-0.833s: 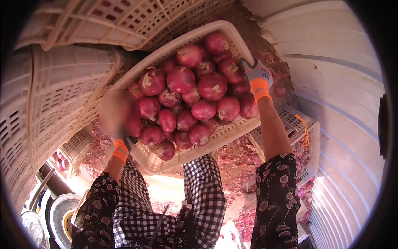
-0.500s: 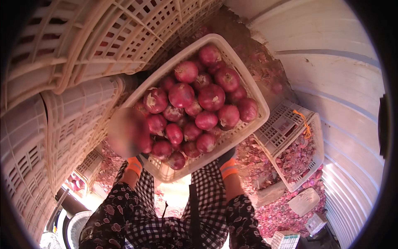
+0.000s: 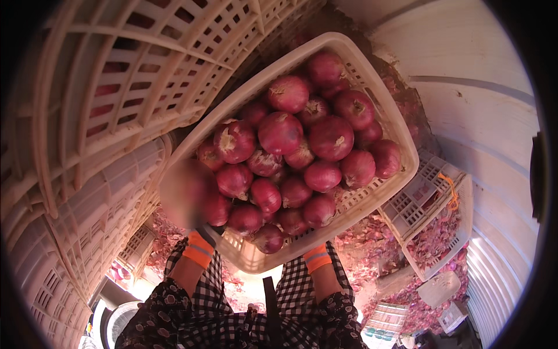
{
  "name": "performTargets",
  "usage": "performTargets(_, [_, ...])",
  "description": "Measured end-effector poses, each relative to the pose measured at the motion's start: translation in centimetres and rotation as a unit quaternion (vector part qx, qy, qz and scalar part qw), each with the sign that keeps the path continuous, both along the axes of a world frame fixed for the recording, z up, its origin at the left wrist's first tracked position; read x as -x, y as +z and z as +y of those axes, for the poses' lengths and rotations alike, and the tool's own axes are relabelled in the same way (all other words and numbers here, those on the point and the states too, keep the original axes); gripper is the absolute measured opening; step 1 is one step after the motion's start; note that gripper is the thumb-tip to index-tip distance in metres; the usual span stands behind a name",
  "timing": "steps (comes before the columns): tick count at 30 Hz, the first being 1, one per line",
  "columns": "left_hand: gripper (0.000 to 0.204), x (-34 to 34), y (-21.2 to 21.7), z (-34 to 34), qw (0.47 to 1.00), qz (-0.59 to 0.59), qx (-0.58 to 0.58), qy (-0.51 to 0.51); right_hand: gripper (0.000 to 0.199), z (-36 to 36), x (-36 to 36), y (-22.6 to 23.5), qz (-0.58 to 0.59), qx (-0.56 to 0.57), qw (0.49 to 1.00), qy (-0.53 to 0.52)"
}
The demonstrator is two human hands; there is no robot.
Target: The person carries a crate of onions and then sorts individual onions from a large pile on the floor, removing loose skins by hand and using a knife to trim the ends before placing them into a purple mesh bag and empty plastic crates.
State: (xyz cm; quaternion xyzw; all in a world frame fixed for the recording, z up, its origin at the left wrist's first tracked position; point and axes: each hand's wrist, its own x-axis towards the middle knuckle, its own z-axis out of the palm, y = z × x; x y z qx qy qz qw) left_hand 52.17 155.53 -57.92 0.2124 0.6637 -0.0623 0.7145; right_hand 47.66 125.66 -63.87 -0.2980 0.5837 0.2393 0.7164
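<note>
A pale plastic crate (image 3: 247, 260) is held up in front of me, tilted, its long side running from lower left to upper right. Red onions (image 3: 280, 133) fill much of it. My left hand (image 3: 201, 244), in a dark glove with an orange cuff, grips the crate's near left corner; its fingers are mostly hidden. Under the near right side is my right hand (image 3: 317, 256), of which little but the orange cuff shows. A blurred patch covers the crate's left end.
Tall stacks of slatted crates (image 3: 110, 168) rise on the left. A white ribbed wall (image 3: 494, 139) stands on the right. Beside it sits another crate (image 3: 427, 270) with onion skins and an orange cord (image 3: 449, 189). Loose skins (image 3: 363, 244) litter the floor.
The crate of onions has come up nearer and shifted a little to the right, with both hands still at it. The stacked crates on the left look closer.
</note>
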Motion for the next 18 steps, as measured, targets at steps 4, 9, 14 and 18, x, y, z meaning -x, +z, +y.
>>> performTargets(4, [0.027,-4.4,0.1,-2.7,0.996,0.012,0.05,0.073,0.049,-4.0,-7.4,-0.9,-0.034,0.008,0.999,-0.025])
performTargets(9, [0.025,-8.0,0.3,-5.7,0.993,-0.011,0.075,0.09,0.052,-4.8,-17.1,2.8,-0.143,0.06,0.986,0.066])
performTargets(14, [0.028,-11.6,-2.9,-7.6,0.998,-0.054,0.018,0.029,0.054,-7.5,-23.3,-0.6,-0.145,0.042,0.988,0.044])
performTargets(18, [0.028,-11.8,-3.4,-8.0,0.998,-0.024,0.017,0.059,0.046,-8.3,-22.3,-3.3,-0.225,-0.021,0.974,0.011])
